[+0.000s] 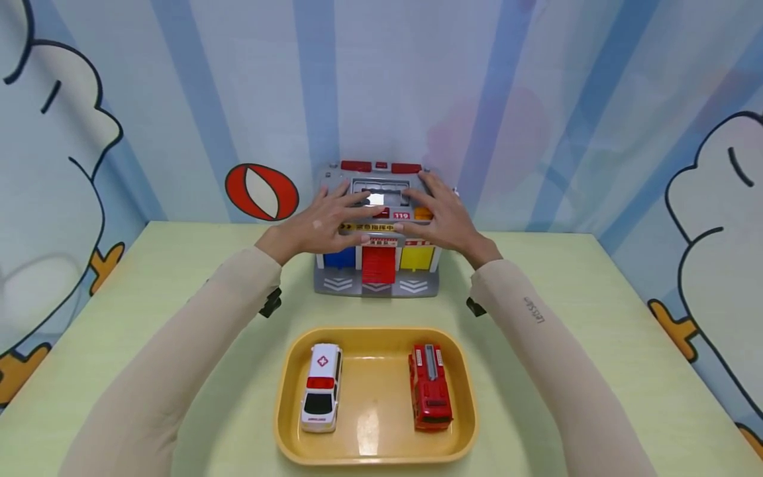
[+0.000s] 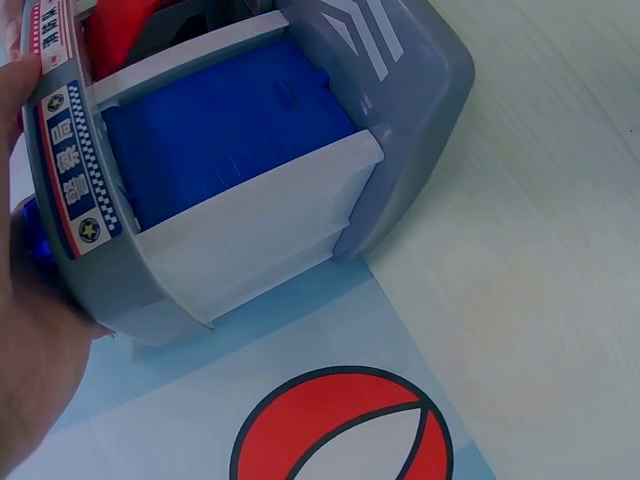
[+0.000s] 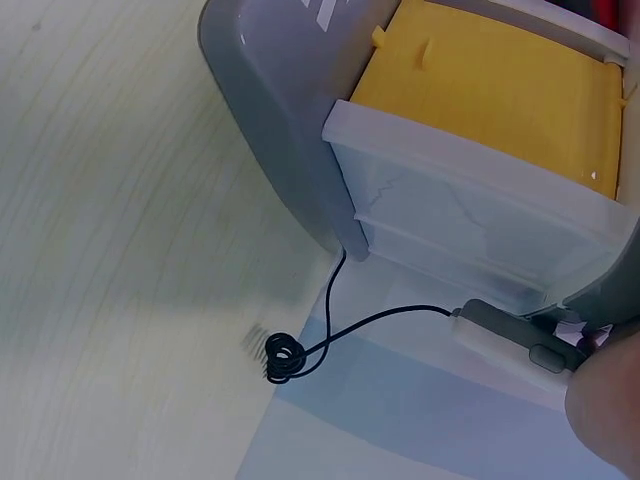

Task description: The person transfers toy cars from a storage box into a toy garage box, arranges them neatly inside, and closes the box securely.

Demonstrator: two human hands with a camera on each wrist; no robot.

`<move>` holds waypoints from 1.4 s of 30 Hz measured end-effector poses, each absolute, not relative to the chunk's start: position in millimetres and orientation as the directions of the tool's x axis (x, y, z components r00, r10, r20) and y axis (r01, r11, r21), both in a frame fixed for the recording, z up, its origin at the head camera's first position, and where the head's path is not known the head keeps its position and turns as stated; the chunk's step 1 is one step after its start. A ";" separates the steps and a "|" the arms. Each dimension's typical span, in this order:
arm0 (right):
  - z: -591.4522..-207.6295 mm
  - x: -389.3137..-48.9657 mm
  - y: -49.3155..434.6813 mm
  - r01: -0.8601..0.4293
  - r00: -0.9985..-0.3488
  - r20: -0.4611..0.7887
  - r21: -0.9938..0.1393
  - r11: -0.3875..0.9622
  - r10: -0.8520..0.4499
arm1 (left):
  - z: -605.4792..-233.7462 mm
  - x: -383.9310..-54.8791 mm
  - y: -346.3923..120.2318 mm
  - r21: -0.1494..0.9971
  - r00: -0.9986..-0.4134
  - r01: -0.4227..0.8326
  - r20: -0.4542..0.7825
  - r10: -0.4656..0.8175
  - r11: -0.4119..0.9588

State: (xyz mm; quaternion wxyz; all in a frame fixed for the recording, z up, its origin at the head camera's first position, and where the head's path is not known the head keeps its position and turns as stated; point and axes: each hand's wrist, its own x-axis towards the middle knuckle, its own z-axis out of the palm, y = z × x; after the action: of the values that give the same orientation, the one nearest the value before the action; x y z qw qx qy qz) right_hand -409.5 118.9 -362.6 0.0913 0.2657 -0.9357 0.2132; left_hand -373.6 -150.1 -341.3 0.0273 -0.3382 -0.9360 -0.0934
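Note:
A grey toy rescue station point(image 1: 375, 286) stands at the back of the table, with a blue, a red and a yellow garage door across its front. Over its upper left part lies my left hand point(image 1: 324, 220), fingers spread and pointing inward. My right hand point(image 1: 444, 215) rests on the upper right part in the same spread way. In the left wrist view the blue door point(image 2: 230, 130) is down, beside part of the left hand. The yellow door point(image 3: 495, 85) is down too in the right wrist view. Between the hands, the roof shows a grey recessed frame.
Nearer me stands a yellow tray point(image 1: 375, 460) holding a white toy ambulance point(image 1: 320, 391) on the left and a red toy fire truck point(image 1: 430, 391) on the right. A coiled black cord point(image 3: 285, 357) runs from a small grey-and-white device point(image 3: 520, 340) at the station's side. A printed curtain hangs behind.

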 end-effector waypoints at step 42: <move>-359.8 -412.9 113.3 -0.538 -0.843 0.254 -0.365 0.760 -0.474 | -342.7 -375.4 -152.1 0.226 -0.837 0.545 0.089 0.540 0.808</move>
State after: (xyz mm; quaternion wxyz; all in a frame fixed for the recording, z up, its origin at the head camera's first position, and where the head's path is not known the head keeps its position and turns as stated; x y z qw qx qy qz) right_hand -412.9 113.3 -359.8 0.0731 0.2705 -0.9353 0.2161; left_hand -375.4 -152.1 -342.7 0.0104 -0.2851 -0.9506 -0.1221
